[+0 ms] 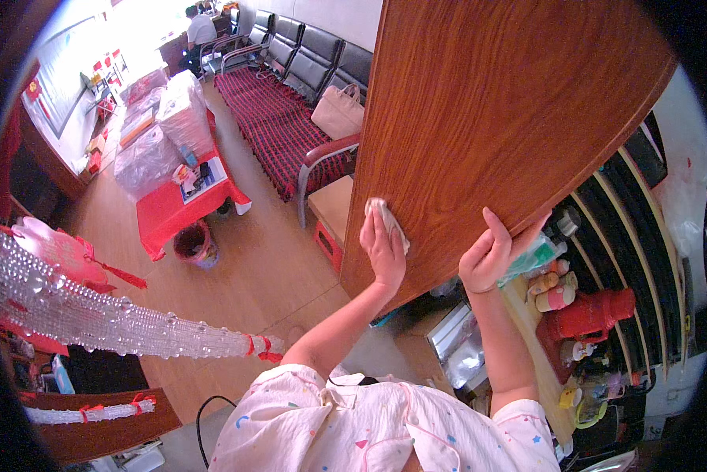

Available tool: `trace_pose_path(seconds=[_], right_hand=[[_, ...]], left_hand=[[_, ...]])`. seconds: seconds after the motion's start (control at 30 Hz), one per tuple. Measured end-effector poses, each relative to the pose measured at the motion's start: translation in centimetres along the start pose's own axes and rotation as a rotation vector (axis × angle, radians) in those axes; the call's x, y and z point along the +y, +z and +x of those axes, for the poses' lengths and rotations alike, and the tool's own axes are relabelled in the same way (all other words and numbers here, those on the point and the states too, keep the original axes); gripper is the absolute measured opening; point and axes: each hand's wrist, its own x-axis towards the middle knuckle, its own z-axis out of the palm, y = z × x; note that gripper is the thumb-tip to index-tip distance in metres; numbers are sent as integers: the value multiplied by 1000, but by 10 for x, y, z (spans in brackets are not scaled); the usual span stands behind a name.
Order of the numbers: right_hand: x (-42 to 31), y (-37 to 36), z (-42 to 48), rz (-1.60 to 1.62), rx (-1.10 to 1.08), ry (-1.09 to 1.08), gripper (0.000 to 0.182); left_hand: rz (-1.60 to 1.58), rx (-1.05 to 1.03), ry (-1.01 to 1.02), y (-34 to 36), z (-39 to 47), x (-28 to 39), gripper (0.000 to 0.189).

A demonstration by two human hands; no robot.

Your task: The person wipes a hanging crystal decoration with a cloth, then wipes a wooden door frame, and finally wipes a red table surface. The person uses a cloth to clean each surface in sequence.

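Observation:
A brown wood-grain door [507,118] stands tall before me, its face filling the upper right. My left hand [383,253] presses a white cloth [390,221] flat against the lower left of that face. The cloth lies partly under my fingers, so its full size is hidden. At the door's right edge is my right hand [488,256], gripping it. One finger rests on the face there, and other fingers reach behind the edge, partly hidden.
Right of the door, a red thermos [589,312] and several bottles stand on a wooden surface. Strands of clear beads [123,324] hang at left. Beyond are a red-covered table [164,215] with wrapped boxes, a waste bin [196,242], a bench seat [276,127] and a seated person [201,29].

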Motion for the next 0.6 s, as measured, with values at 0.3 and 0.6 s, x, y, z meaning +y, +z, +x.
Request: trace_pose_path(seconds=[0.3,0.6], right_hand=[[2,1,-3,87,27,28,29],[2,-3,-5,63,24,30,29]], left_hand=[[-169,119,461,-10,118,140,52],[-132,14,637,-20,123,169,50]])
